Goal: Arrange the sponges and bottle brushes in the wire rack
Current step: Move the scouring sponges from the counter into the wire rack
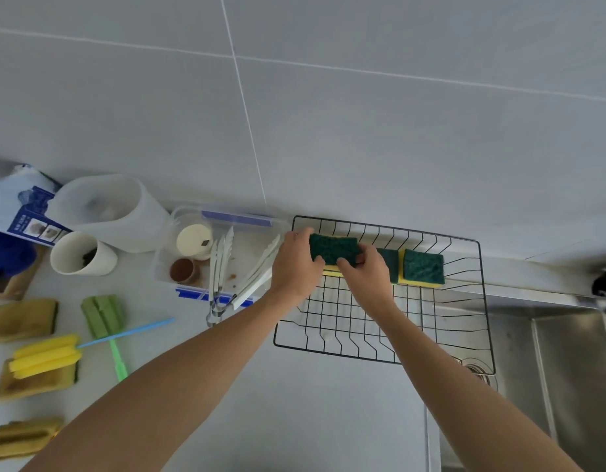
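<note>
While both hands point(296, 264) point(366, 274) grip it, the sponge point(333, 249) lies lengthwise left-right, green side up.

White counter point(294, 403) carries a black wire rack point(482, 301) beside the sink, a clear tray point(165, 267), a white cup point(82, 255) — plus worn sponges point(22, 318) and two bottle brushes point(104, 315) at left.

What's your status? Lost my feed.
Both hands, left and right, grip green sponge over wire rack. Two sponges already racked. Nothing blocking.
</note>
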